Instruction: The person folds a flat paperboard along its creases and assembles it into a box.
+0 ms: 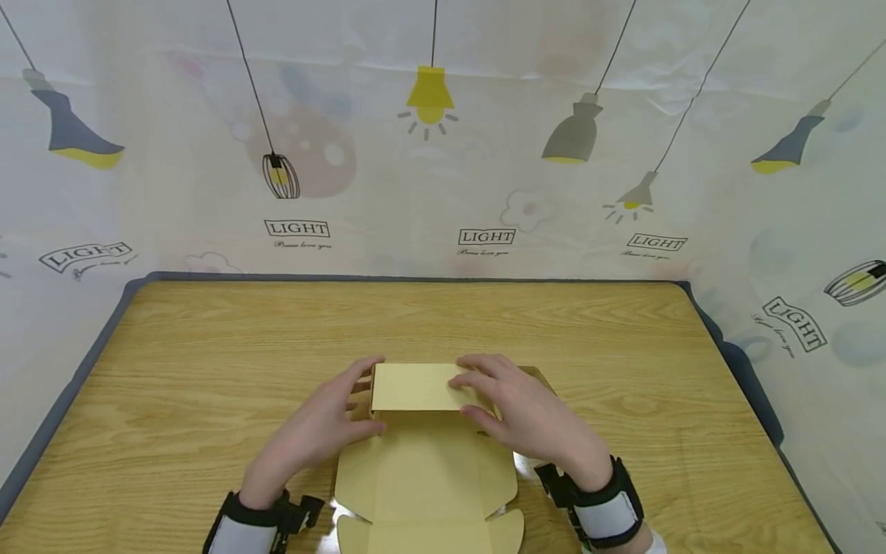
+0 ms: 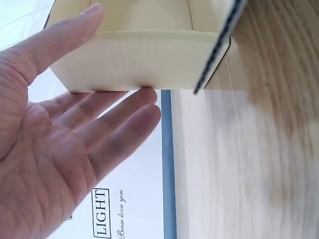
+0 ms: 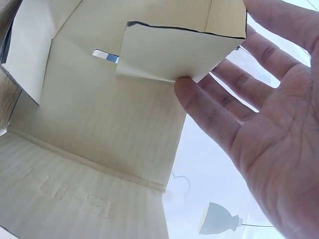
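A part-folded cardboard box (image 1: 431, 469), plain yellowish inside, lies on the table with a wall standing at its far end and its flaps spread toward me. My left hand (image 1: 314, 423) reaches along the box's left end, thumb at the near side and fingers fairly straight. In the left wrist view, those fingertips (image 2: 147, 94) touch the outer face of the end wall (image 2: 134, 59), thumb above its rim. My right hand (image 1: 515, 404) holds the box's right end, fingers bent over the top panel and thumb by its near edge. One finger (image 3: 185, 87) presses against a folded flap (image 3: 164, 52).
The wood-grain table (image 1: 242, 323) extends on both sides of the box. A printed cloth with hanging lamps (image 1: 431, 88) rises behind it, beyond a dark blue edge (image 1: 415, 277). Both wrists wear black and white straps (image 1: 605, 508).
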`<state>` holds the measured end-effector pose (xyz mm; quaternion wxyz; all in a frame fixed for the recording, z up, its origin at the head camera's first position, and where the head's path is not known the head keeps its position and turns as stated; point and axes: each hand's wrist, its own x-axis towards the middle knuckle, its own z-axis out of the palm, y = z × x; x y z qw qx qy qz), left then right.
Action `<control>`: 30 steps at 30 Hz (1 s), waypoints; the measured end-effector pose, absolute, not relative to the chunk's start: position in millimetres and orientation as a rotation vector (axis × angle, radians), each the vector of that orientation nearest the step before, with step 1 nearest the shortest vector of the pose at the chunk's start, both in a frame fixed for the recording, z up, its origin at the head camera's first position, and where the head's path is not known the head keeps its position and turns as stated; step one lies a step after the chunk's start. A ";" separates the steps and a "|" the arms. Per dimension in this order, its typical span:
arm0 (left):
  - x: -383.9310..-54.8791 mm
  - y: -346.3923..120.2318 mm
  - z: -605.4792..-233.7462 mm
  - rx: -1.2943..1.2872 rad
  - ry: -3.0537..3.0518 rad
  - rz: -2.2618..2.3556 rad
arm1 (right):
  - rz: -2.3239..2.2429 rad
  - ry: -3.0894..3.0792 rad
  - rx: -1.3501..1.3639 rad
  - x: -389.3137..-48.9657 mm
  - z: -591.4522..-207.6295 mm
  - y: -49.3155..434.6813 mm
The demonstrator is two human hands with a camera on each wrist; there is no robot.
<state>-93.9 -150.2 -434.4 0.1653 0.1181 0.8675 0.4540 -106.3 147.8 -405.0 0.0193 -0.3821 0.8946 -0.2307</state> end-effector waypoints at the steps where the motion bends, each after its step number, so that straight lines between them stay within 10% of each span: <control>1: -94.3 -150.3 -434.6 0.335 2.465 1.303 | -0.719 2.774 -1.181 -106.2 -405.1 147.7; 30: -93.2 -150.5 -440.9 0.540 2.627 1.279 | -0.826 2.808 -1.105 -111.8 -405.6 157.4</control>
